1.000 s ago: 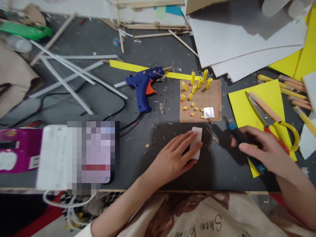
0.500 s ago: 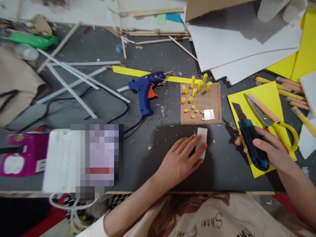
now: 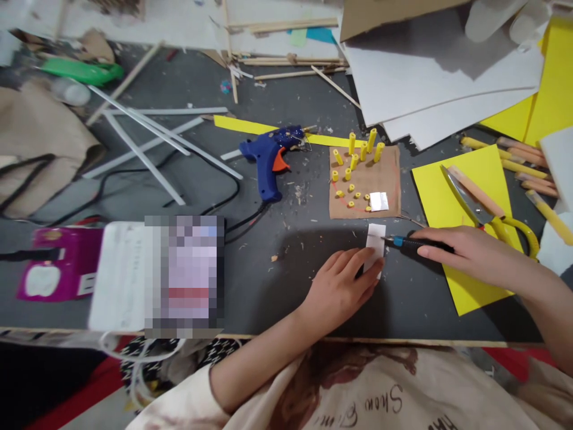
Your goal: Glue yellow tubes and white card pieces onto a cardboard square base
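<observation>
My left hand point(image 3: 342, 286) lies with its fingers stretched out, its fingertips pressing a small white strip point(image 3: 376, 234) flat on the dark table. In my right hand point(image 3: 465, 248) is a black and blue utility knife point(image 3: 414, 243), gripped by the handle. Its blade reaches over the upper part of the strip, just beyond my left fingertips; whether it cuts in I cannot tell. Just behind the strip lies a cardboard square point(image 3: 389, 167) bearing several upright yellow tubes point(image 3: 363, 149) of differing heights and a small white square point(image 3: 378, 201).
A blue glue gun point(image 3: 268, 164) lies left of the cardboard, its cable trailing toward a phone and white box point(image 3: 119, 275). Scissors point(image 3: 492, 221) rest on yellow paper point(image 3: 430, 185) at right. White sheets point(image 3: 403, 77), wooden sticks point(image 3: 290, 61) and grey strips point(image 3: 147, 170) lie further back.
My right hand has brought the utility knife left and turned it, from above the yellow paper to the white strip. My left hand still presses the strip.
</observation>
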{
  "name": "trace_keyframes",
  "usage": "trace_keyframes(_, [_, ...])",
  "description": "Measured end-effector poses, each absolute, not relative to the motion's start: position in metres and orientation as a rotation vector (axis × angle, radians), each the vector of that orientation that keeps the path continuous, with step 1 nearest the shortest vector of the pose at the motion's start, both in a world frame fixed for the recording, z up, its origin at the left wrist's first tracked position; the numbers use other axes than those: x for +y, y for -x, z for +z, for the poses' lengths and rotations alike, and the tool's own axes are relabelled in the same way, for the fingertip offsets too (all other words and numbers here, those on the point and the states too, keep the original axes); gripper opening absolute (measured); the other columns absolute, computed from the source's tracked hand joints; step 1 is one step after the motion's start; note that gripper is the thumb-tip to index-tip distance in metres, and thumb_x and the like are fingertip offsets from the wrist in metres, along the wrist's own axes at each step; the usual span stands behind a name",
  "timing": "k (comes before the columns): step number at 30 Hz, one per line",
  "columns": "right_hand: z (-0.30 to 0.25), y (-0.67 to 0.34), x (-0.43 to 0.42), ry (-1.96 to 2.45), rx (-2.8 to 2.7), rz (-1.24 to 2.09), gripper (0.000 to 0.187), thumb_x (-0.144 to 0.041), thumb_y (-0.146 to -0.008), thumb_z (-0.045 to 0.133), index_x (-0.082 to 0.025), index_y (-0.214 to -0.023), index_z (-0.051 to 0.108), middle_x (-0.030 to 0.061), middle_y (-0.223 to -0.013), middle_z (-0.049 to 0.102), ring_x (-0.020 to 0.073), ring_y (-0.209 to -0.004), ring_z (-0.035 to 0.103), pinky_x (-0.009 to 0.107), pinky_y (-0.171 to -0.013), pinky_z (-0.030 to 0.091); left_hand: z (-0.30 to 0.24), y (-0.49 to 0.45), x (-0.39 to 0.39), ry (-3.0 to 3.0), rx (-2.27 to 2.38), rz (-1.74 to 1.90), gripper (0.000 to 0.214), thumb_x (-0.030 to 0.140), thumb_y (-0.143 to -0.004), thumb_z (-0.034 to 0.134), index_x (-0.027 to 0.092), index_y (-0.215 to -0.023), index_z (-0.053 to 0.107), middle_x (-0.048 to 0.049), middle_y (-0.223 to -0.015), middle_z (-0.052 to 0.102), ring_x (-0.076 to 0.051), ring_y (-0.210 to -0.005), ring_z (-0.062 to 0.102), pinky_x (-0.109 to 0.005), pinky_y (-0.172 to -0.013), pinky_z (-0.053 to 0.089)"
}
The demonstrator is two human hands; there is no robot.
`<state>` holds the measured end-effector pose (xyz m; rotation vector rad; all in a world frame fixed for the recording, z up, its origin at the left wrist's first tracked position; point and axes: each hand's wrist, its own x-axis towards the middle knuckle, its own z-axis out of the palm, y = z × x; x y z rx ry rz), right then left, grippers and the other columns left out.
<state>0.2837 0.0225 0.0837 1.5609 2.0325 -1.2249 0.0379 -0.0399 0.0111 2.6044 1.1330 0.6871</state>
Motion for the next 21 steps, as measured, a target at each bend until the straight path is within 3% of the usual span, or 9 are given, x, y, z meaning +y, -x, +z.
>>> trace_keyframes(9, [0.082,-0.295,0.036,-1.524,2.002,-1.098,0.067,-0.072,-0.089,0.031,-0.029,-0.129,0.063,0.0049,-0.132,0.065,0.0334,-0.118,0.063,0.049,-0.096,0.050,0.008,-0.040,-0.040,-2.598,1.150,0.720,0.021,0.020,-0.092,0.057,0.017,-0.111,0.064,-0.0095,-0.109,0.069,-0.020,-0.099,0.065,-0.034,-0.083,0.055])
trace_keyframes(14, [0.081,-0.294,0.041,-1.471,2.065,-0.972,0.066,-0.071,-0.091,0.028,-0.030,-0.126,0.066,0.0070,-0.121,0.072,0.0355,-0.107,0.068,0.049,-0.084,0.053,0.009,-0.039,-0.040,-2.603,1.135,0.708,0.022,0.020,-0.091,0.059,0.017,-0.112,0.065,-0.0099,-0.112,0.069,-0.021,-0.110,0.063,-0.038,-0.097,0.053])
trace_keyframes(21, [0.080,-0.290,0.043,-1.394,2.221,-0.792,0.066,-0.068,-0.093,0.027,-0.027,-0.118,0.071,0.0102,-0.098,0.077,0.0318,-0.084,0.072,0.037,-0.065,0.048,0.011,-0.039,-0.040,-2.615,1.140,0.674,0.022,0.021,-0.093,0.057,0.018,-0.113,0.066,-0.0090,-0.119,0.070,-0.020,-0.115,0.064,-0.038,-0.101,0.052])
